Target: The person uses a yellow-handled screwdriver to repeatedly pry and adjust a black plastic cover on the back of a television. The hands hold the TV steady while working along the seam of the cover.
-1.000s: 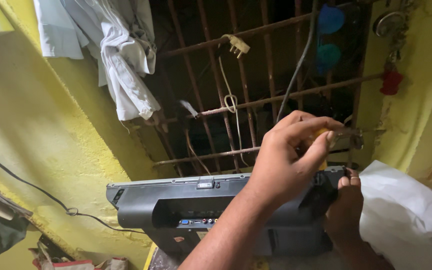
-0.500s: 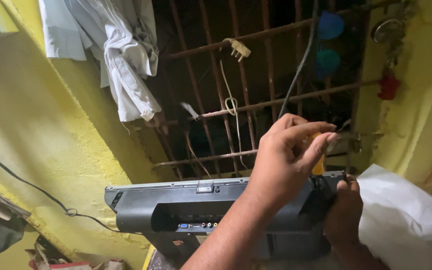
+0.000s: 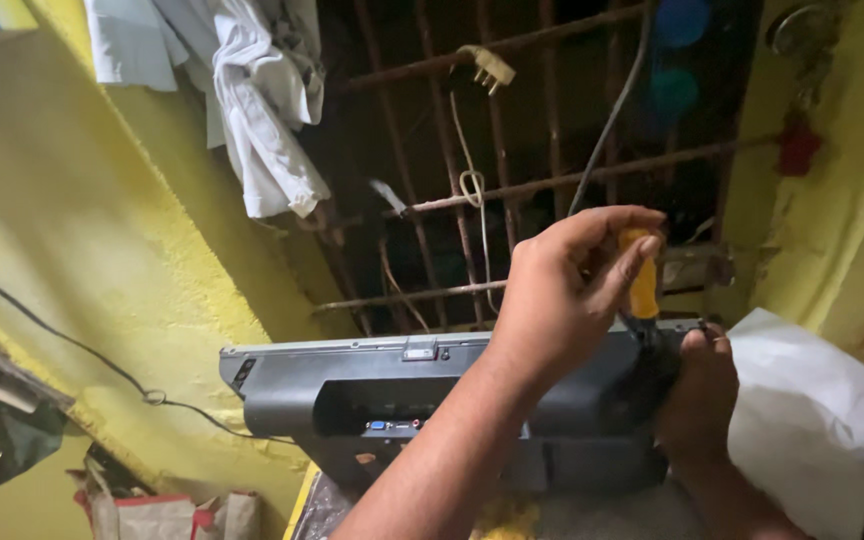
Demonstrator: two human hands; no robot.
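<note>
A dark grey laptop-like device (image 3: pixel 372 385) stands on its edge in front of me, with ports showing on its back. My left hand (image 3: pixel 567 295) reaches across it and is closed around the yellow handle of a screwdriver (image 3: pixel 642 285). The shaft points down at the device's upper right corner. My right hand (image 3: pixel 697 390) grips that corner, just below the screwdriver's tip. The tip itself is hidden behind my right fingers.
Rusty window bars (image 3: pixel 512 190) with a hanging plug and cord (image 3: pixel 487 65) fill the back. White cloth (image 3: pixel 262 110) hangs at upper left. A yellow wall (image 3: pixel 82 260) carries a black cable. White plastic sheet (image 3: pixel 822 410) lies at right.
The device and both hands sit slightly lower in view. My left fingers have shifted a little around the yellow handle. My right hand stays on the corner.
</note>
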